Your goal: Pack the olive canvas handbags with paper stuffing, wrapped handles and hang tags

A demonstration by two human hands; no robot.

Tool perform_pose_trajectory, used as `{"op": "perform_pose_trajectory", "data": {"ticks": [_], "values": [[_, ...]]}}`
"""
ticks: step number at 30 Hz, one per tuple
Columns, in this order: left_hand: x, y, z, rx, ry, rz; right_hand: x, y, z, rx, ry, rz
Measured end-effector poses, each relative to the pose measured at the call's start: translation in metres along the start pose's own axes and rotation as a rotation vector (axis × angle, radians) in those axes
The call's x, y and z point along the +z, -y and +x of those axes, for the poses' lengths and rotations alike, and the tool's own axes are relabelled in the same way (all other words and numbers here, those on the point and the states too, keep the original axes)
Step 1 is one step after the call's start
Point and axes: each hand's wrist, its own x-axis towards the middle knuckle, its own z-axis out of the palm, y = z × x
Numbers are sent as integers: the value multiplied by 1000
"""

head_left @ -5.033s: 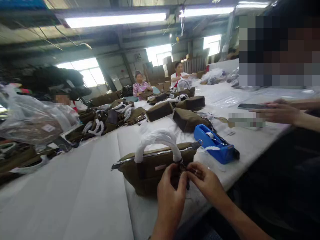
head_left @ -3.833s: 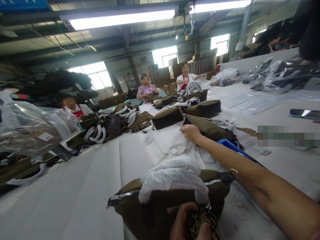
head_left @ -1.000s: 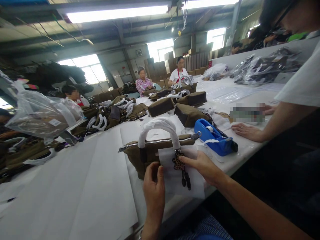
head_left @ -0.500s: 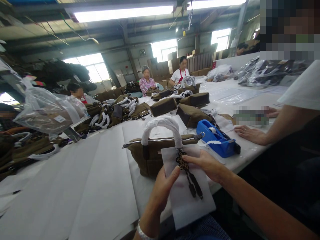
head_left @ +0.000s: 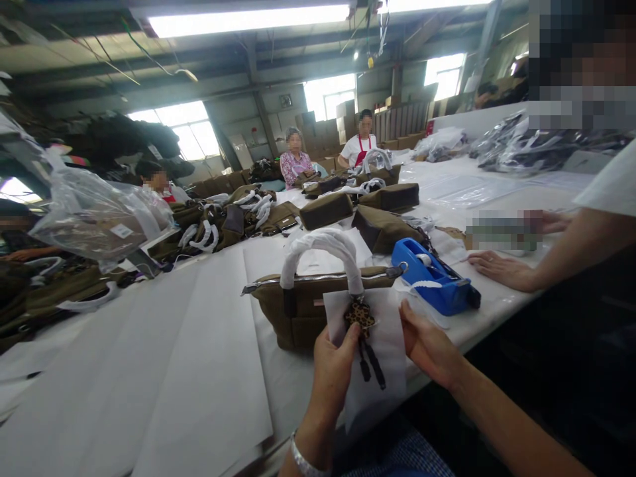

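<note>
A dark olive handbag [head_left: 298, 324] with a silver zip and white-wrapped handles [head_left: 322, 242] stands upright in front of me. From its front hangs a leopard-print charm [head_left: 360, 315] with dark tassels, lying over a white translucent sheet [head_left: 390, 344]. My left hand [head_left: 335, 364] is closed on the sheet, its thumb pressing on the charm. My right hand [head_left: 427, 344] holds the sheet's right edge between thumb and fingers. A blue tape dispenser [head_left: 430, 278] with a white strip at its front sits right of the bag.
Large white sheets [head_left: 199, 351] cover the table at left. Several olive bags [head_left: 325, 212] lie behind. A clear plastic bag [head_left: 94, 212] hangs at left. A person's hand [head_left: 501, 268] rests on the table at right. Other people sit at the far side.
My right hand has moved off the charm to the sheet's right edge. My left thumb has come up onto the charm. The sheet's right side now curves backward.
</note>
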Motion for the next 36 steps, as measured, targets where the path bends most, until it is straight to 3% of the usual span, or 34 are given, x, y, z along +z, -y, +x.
{"op": "perform_pose_trajectory", "data": {"ticks": [4, 9, 14, 18, 23, 27, 36], "values": [[0, 5, 1, -22, -12, 2, 2, -21, -3, -1, -29, -96], [4, 7, -3, -3, -54, 58, 18, -30, -1, -170, -111, -366], [9, 7, -12, 142, -48, 246, 30, -31, -2, -323, -203, -590], [8, 7, -13, 240, -50, 350, 32, -22, -7, -371, -165, -759], [-2, 4, -8, 228, -20, 357, 24, -3, -3, -271, 9, -766], [-4, 4, -9, 252, 11, 448, 30, -2, 4, -306, -123, -827], [15, 13, -15, 295, -163, 905, 58, -25, 5, -424, -355, -745]]}}
